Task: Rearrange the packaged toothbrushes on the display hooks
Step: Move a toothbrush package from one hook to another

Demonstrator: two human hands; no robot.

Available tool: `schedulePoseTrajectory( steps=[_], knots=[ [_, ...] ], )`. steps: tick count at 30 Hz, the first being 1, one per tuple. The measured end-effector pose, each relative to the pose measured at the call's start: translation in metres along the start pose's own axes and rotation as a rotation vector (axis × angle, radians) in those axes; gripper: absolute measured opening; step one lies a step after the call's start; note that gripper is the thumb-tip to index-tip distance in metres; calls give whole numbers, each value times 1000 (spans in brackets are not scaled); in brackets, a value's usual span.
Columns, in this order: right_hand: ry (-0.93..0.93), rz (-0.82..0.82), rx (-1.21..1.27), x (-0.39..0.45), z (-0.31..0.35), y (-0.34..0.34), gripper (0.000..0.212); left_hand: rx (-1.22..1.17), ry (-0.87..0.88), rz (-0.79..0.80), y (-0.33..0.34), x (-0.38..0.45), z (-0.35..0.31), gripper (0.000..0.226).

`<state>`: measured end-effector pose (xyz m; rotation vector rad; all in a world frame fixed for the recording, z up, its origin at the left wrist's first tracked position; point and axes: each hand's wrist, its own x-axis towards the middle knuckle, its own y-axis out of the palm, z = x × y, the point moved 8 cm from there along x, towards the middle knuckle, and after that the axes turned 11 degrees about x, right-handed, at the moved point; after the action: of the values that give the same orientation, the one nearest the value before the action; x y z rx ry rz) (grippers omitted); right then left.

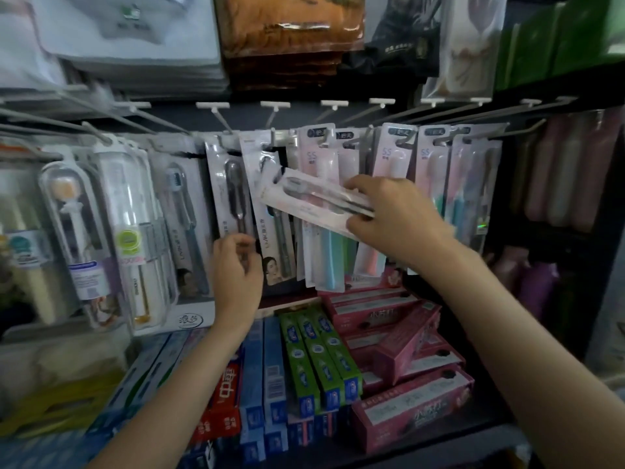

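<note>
My right hand (pixel 394 216) grips a loose toothbrush pack (pixel 306 196), held almost sideways in front of the middle hooks, its top pointing left. My left hand (pixel 236 262) pinches the lower end of a hanging white pack with a dark brush (pixel 228 184). Next to it hangs a similar pack (pixel 270 238) with a printed portrait at its foot. To the right, pink and blue packs (pixel 394 154) hang on grey hooks (pixel 404 138). Larger clear-boxed brushes (pixel 81 228) hang at the left.
Below the hooks a shelf holds toothpaste boxes: blue (pixel 260 384), green (pixel 318 360), red (pixel 226 397) and pink (pixel 406 353). Bagged towels (pixel 291 32) hang on the row above. Pastel cases (pixel 568 177) stand at the right. Several empty hook arms with white tags (pixel 275 104) jut forward.
</note>
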<state>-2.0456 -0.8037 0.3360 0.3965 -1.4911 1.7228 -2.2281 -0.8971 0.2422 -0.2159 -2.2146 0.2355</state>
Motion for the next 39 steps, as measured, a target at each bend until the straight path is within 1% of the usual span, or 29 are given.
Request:
schedulePoseTrajectory(
  steps=[2,4,7,9,11,15,20,25,27,29,32,34,35,37,39],
  knots=[
    [-14,-17,94,10,10,20,36,16,20,-1,-9,2,1,21],
    [-16,-44,193,14,20,39,43,25,38,-14,-14,4,1,21],
    [-1,-83,321,8,33,65,57,5,-4,-21,-16,11,4,20],
    [22,-128,387,6,37,77,60,-1,-15,-5,-13,18,4,21],
    [56,-127,437,6,38,90,59,11,4,7,-10,27,1,26],
    [128,-79,439,19,37,115,61,37,12,-1,-8,46,-1,32],
    [240,-81,420,48,26,136,65,35,33,-12,-9,51,4,33],
    [264,-41,399,65,17,153,71,54,54,-3,-12,49,11,32],
    [265,18,348,57,15,158,73,59,54,15,-13,47,12,33],
    [238,39,353,42,18,156,72,72,54,19,-14,45,12,32],
    [87,-32,352,20,40,130,60,65,61,7,-16,42,11,29],
    [-6,-143,380,6,47,99,47,33,61,6,-16,39,9,28],
    [-40,-224,400,0,45,80,40,19,70,10,-14,36,7,28],
    [-58,-388,423,-12,26,47,32,-6,90,37,-8,30,1,29],
    [9,-462,403,-18,-6,32,28,-33,90,76,2,23,-9,28]
  ],
)
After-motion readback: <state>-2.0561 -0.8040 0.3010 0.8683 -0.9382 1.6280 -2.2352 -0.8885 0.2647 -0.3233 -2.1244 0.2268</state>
